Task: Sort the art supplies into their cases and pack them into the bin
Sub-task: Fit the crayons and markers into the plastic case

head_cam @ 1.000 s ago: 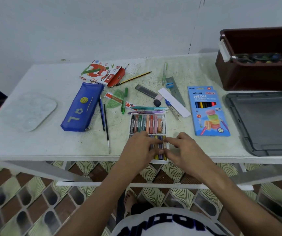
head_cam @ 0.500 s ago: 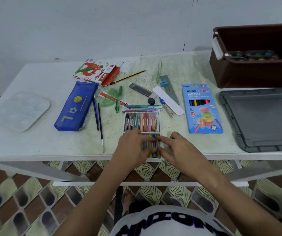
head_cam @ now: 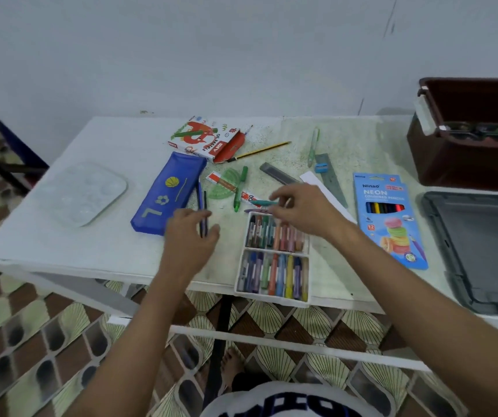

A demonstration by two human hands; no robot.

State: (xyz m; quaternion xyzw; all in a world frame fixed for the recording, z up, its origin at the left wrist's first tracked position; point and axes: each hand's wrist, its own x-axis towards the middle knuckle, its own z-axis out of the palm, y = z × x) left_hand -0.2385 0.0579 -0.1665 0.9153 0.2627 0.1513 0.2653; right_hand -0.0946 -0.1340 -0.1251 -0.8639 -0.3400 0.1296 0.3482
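Note:
A white tray of oil pastels (head_cam: 274, 261) lies at the table's front edge, its near end over the edge. My left hand (head_cam: 192, 236) hovers with spread fingers over two thin brushes (head_cam: 203, 206), beside the blue pencil case (head_cam: 166, 194). My right hand (head_cam: 301, 210) is just behind the tray, its loosely curved fingertips at the right end of a teal pen (head_cam: 261, 203) and a purple pen (head_cam: 253, 211); both pens lie on the table. The red-and-white oil pastel box (head_cam: 208, 139) lies open at the back. The brown bin (head_cam: 476, 164) stands at the far right.
A blue coloured-pencil box (head_cam: 389, 218) lies right of the tray, and the grey bin lid (head_cam: 482, 251) beyond it. A clear palette (head_cam: 88, 191) sits at the left. A green protractor (head_cam: 223, 185), green marker (head_cam: 240, 188), pencil (head_cam: 262, 150), ruler (head_cam: 332, 182) and sharpener (head_cam: 320, 167) are scattered mid-table.
Both hands have left the front half of the pastel tray. The left moved left to the brushes, the right moved back to the pens. The camera view shifted left.

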